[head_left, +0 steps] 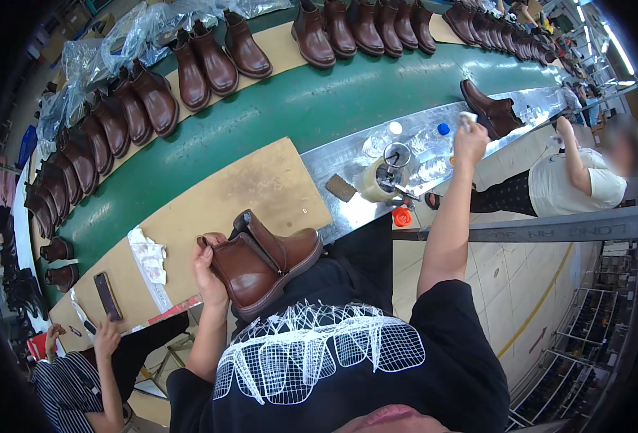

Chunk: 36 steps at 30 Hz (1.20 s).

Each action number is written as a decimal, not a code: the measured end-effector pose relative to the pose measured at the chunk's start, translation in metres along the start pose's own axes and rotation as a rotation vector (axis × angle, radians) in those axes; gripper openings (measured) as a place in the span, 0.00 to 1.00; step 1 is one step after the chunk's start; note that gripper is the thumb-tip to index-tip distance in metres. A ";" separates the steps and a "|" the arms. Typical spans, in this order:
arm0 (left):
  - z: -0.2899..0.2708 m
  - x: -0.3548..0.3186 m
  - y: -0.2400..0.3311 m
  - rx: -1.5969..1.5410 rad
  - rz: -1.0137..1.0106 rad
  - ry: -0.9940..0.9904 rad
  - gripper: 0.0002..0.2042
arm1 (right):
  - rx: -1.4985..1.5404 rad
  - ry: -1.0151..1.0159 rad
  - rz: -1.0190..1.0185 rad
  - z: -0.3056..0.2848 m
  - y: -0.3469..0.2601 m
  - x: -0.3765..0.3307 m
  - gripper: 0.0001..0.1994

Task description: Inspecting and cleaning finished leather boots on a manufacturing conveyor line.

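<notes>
My left hand [208,270] grips a pair of brown leather ankle boots [250,268] by their upper ends, close to my lap. The two boots lie side by side on their way across my lap, toes pointing right. My right hand [471,143] is stretched out to the far right, fingers closed on a small white wad [468,117] that looks like cloth. Just beyond that hand, a single brown boot [491,110] leans at the edge of the metal bench top [355,211].
Plastic bottles [429,138], a metal-rimmed pot [377,180], a brown sponge-like block [341,187] and an orange cap [402,217] sit on the bench. Brown board [261,180] covers its left part. Rows of boots [211,61] line the green belt [261,115]. Co-workers stand at both sides.
</notes>
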<state>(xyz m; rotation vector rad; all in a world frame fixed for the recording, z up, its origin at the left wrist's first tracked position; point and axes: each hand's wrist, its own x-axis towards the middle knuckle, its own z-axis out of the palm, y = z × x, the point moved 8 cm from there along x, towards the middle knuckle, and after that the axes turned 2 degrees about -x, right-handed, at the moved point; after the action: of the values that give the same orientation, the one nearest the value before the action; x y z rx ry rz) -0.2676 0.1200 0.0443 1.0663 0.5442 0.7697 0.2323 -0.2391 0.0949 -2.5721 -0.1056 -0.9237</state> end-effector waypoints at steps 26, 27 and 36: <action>-0.019 -0.002 -0.009 -0.015 -0.017 0.127 0.10 | 1.330 -0.048 0.437 0.065 0.003 0.023 0.19; -0.023 -0.002 -0.009 0.000 -0.020 0.155 0.10 | 1.490 -0.171 0.588 0.057 -0.015 0.022 0.18; -0.010 -0.003 -0.005 0.010 -0.028 0.103 0.11 | 2.410 -0.798 0.887 0.035 -0.149 -0.033 0.15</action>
<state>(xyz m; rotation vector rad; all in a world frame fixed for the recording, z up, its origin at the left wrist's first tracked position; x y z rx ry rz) -0.2752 0.1221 0.0356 1.0304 0.6502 0.8010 0.1974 -0.0869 0.1018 -0.2814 -0.1214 0.5913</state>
